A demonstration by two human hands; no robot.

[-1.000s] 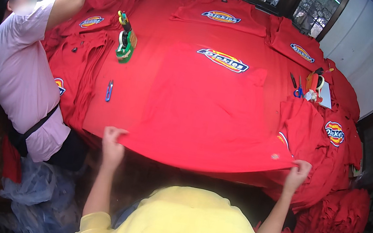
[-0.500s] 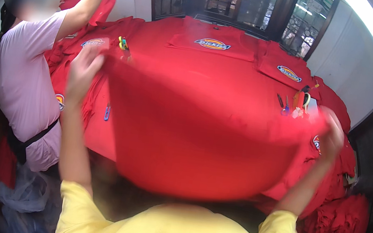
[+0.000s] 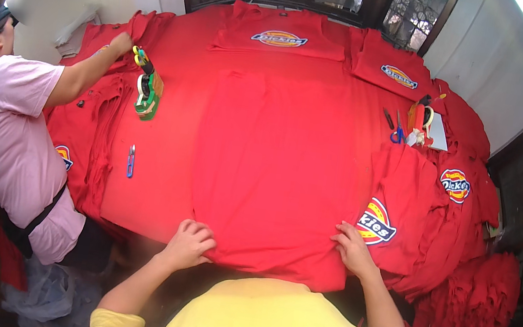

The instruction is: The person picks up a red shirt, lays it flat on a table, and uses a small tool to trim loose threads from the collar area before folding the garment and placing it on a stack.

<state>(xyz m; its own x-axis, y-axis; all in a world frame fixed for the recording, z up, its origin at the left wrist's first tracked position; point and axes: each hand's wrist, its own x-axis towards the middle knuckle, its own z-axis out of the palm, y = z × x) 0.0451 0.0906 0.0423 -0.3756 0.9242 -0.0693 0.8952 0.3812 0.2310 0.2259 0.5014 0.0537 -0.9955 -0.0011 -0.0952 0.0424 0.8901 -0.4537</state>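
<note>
Two hands: bare, and here they are on my feed, the left hand [image 3: 191, 244] at the near left corner of the cloth, the right hand [image 3: 354, 247] by its near right edge.
Red cloth: the broad, plain-faced, soft red cloth garment [image 3: 274, 165] lies spread over the middle of the red-covered worktop [image 3: 163, 170], its near end between the hands.
Left fingers: curled down and touching cloth; from out here I can't tell whether they pinch it.
Right fingers: bent at the edge, looser to my eye, and again I can't confirm a pinch.
Creases: there they are, bunching at the near end; I'd draw both sides evenly outward, because soft fabric like this probably rucks if one hand leads.
Near edge: dipping lower on the right, so I'd level it before stroking anything flat.
Right neighbour: a rumpled red garment [image 3: 406, 184] with a yellow, white and navy badge [image 3: 377, 226], just beside the right hand; I'd keep those fingertips off that layer.
Left side: blue-handled metal snips [image 3: 131, 160] and a green tape dispenser [image 3: 147, 102], both apart from the spread cloth.
</note>
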